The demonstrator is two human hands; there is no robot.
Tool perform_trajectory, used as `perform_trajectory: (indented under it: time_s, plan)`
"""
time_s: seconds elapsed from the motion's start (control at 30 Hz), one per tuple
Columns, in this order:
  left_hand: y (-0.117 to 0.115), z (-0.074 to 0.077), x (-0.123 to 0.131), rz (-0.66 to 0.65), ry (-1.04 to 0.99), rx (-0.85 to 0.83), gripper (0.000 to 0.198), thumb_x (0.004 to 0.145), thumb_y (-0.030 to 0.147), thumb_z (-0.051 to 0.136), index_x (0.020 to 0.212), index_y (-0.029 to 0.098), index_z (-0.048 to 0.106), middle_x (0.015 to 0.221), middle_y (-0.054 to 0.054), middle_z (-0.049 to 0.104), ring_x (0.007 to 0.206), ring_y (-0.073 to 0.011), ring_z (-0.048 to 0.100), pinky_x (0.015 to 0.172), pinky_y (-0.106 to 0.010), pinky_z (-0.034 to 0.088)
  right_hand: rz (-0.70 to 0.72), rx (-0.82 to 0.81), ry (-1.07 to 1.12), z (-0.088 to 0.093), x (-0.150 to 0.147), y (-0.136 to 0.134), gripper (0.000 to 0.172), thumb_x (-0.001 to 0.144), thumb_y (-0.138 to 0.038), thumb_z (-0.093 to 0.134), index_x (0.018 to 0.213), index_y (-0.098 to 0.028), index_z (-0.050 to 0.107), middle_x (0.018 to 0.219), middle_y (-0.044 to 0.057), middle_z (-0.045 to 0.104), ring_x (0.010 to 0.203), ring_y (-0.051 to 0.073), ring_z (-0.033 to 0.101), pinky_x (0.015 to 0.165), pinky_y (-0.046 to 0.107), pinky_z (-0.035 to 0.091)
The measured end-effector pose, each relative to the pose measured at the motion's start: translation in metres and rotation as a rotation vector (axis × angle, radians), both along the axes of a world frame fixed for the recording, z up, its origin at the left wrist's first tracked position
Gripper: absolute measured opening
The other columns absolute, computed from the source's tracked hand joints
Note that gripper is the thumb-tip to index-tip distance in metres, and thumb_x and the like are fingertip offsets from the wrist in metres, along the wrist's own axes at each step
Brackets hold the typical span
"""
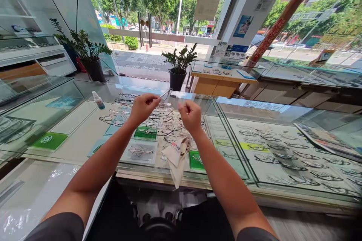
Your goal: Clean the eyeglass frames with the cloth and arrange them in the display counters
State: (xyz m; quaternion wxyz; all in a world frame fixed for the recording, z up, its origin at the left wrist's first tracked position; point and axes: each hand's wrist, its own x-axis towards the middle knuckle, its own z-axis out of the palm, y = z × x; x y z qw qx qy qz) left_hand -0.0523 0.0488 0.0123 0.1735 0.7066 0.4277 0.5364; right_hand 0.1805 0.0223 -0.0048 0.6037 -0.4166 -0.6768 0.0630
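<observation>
My left hand (143, 110) is raised over the glass counter, its thumb and fingers pinching a thin pair of eyeglasses (166, 95) that points up and to the right. To the right of it, my right hand (191, 116) is closed with its fingers curled in. What it holds, if anything, is too small to make out. Below both hands lie several rows of eyeglasses (161, 120). A cream printed lens cloth (175, 154) lies crumpled near the counter's front edge, one corner hanging over it.
A small spray bottle (98, 100) stands upright at the left on the glass counter (82, 120). A clear tray (140, 152) with eyeglasses is near the front. More eyeglasses (288, 154) fill the right case. Potted plants (177, 79) stand beyond the counter.
</observation>
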Motion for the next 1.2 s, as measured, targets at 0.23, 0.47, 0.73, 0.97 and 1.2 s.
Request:
perform_trajectory:
  time_s: [0.23,0.47,0.73,0.97,1.2]
  plan:
    - [0.055,0.037,-0.054,0.055,0.542,-0.133,0.028,0.093,0.042,0.075,0.092,0.018,0.09,0.063,-0.002,0.063,0.061,-0.0157,0.05,0.064,-0.033,0.034,-0.06,-0.149,0.025,-0.01,0.015,0.019,0.055,0.097,-0.044,0.057,0.061,-0.028,0.019,0.059,-0.007,0.017,0.058,0.012,0.02,0.059,0.033,0.021]
    - [0.138,0.065,-0.093,0.137,1.04,-0.293,0.03,0.085,0.043,0.079,0.103,0.024,0.093,0.088,-0.005,0.08,0.077,-0.0195,0.066,0.069,-0.028,0.043,-0.07,-0.081,-0.136,-0.017,0.007,0.013,0.055,0.103,-0.047,0.053,0.061,-0.026,0.025,0.055,-0.006,0.021,0.055,0.012,0.02,0.058,0.034,0.021]
    - [0.19,0.053,-0.116,0.293,1.306,-0.436,0.028,0.08,0.032,0.082,0.105,0.024,0.092,0.115,-0.013,0.085,0.106,-0.0306,0.074,0.093,-0.032,0.054,0.024,-0.072,-0.205,-0.017,0.002,0.007,0.058,0.105,-0.044,0.053,0.06,-0.026,0.022,0.053,-0.005,0.023,0.052,0.012,0.021,0.058,0.034,0.022]
    - [0.211,0.035,-0.128,0.364,1.328,-0.459,0.033,0.077,0.032,0.083,0.106,0.017,0.09,0.126,-0.023,0.082,0.115,-0.037,0.073,0.099,-0.04,0.055,0.151,-0.125,-0.241,-0.018,-0.006,0.002,0.057,0.103,-0.039,0.053,0.06,-0.025,0.019,0.052,-0.006,0.019,0.051,0.011,0.018,0.055,0.033,0.022]
    - [0.219,0.017,-0.135,0.383,1.322,-0.453,0.036,0.078,0.037,0.082,0.106,0.017,0.089,0.127,-0.026,0.081,0.116,-0.0409,0.075,0.1,-0.043,0.056,0.189,-0.149,-0.27,-0.019,-0.011,-0.002,0.057,0.103,-0.036,0.055,0.06,-0.025,0.018,0.052,-0.006,0.019,0.05,0.011,0.019,0.055,0.032,0.024]
